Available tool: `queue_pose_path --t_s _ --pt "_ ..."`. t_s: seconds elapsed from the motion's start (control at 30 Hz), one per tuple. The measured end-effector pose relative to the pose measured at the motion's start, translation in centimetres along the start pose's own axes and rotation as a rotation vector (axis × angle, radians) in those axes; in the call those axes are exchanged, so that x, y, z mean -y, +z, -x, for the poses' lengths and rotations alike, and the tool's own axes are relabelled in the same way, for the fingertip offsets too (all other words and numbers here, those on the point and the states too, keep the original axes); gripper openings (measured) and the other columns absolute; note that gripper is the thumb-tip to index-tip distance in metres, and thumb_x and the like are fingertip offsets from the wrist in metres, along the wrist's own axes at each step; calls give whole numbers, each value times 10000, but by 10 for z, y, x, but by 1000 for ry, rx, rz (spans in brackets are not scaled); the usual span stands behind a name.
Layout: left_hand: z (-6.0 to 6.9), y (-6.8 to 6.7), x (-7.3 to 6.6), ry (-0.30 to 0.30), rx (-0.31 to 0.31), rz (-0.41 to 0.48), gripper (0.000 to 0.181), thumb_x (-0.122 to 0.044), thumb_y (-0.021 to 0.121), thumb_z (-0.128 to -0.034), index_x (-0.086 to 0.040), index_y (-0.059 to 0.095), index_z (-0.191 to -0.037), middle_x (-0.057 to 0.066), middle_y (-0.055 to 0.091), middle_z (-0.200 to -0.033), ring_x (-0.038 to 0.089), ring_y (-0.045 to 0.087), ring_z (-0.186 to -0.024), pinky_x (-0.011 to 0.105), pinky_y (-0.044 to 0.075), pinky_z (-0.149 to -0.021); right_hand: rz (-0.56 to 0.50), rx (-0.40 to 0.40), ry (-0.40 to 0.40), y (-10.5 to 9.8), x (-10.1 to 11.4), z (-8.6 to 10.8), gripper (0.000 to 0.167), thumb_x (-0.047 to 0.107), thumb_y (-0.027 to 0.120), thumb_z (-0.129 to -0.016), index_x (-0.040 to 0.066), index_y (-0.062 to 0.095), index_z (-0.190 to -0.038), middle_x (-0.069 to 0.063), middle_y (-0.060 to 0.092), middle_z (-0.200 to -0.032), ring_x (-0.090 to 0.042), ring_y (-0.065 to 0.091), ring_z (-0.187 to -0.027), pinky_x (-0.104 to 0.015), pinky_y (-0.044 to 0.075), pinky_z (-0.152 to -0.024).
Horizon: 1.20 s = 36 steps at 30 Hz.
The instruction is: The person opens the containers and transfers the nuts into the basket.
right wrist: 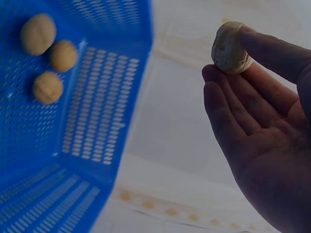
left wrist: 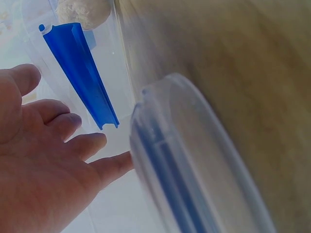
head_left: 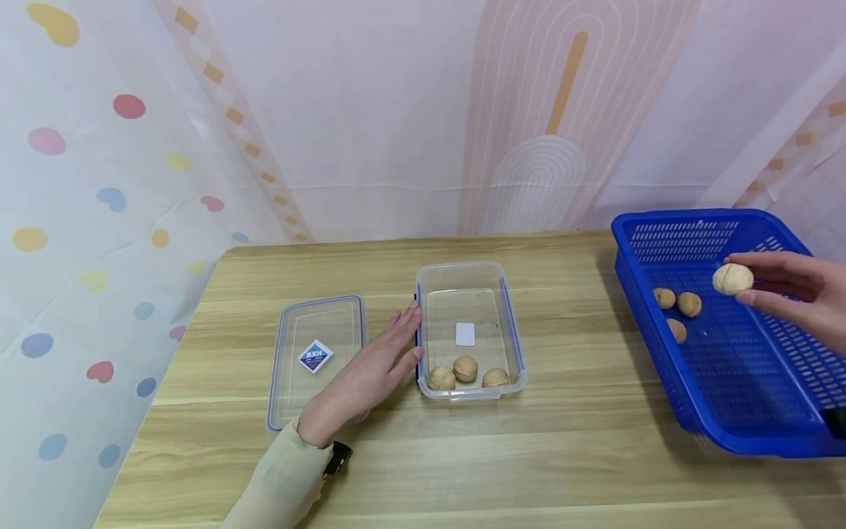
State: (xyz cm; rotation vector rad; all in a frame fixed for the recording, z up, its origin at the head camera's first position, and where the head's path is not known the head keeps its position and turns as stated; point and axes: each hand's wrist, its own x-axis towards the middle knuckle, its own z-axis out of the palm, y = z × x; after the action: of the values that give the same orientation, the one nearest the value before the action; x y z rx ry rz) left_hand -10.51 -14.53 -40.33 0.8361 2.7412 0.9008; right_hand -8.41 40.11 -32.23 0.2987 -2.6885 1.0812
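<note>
Between the thumb and fingers of my right hand (head_left: 796,286) a walnut (head_left: 733,279) is pinched, held above the blue basket (head_left: 703,433). The right wrist view shows the same walnut (right wrist: 230,48) at the fingertips. Three more walnuts (head_left: 689,304) lie inside the basket near its left wall. My left hand (head_left: 370,375) rests with extended fingers against the left side of a clear plastic container (head_left: 504,323). Three walnuts (head_left: 465,369) sit at the container's near end. A blue latch (left wrist: 80,73) shows beside the left fingers in the left wrist view.
The clear lid (head_left: 291,353) with blue edging and a BXH label lies on the wooden table (head_left: 568,455), left of the container and partly under the left forearm. A patterned cloth (head_left: 383,117) hangs behind the table's back edge.
</note>
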Motion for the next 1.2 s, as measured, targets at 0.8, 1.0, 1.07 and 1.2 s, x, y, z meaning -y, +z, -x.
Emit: queue_pose_path --t_s 0.8,1.0,1.07,1.2 --pt "1 -2 -2 0 15 2 615 -305 456 -1123 -17 238 -1621 85 152 -1709 372 170 -1563 536 194 -1251 256 344 144 -6 -79 -25 452 90 679 -1014 -95 539 -1401 -319 615 -1272 -299 694 -1045 -257 594 -691" --pt "0 -1 -1 4 4 3 616 -297 458 -1123 0 241 -1617 111 157 -1708 393 172 -1558 557 191 -1246 266 443 169 -3 -38 -26 416 -20 662 -991 -183 535 -1352 -388 625 -1224 -259 725 -940 -170 556 -692" --pt "0 -1 -1 3 3 1 618 -306 455 -1124 -6 240 -1620 108 158 -1709 395 174 -1557 560 193 -1245 268 475 171 -1 -39 -26 406 -3 668 -991 -177 550 -1339 -353 653 -1205 -232 726 -936 -181 555 -694" --pt "1 -2 -2 -4 10 2 616 -307 452 -1124 -15 238 -1623 102 156 -1711 391 170 -1559 554 191 -1246 279 531 172 2 -49 -24 398 21 682 -987 -178 568 -1312 -316 684 -1168 -339 718 -969 -259 581 -700"
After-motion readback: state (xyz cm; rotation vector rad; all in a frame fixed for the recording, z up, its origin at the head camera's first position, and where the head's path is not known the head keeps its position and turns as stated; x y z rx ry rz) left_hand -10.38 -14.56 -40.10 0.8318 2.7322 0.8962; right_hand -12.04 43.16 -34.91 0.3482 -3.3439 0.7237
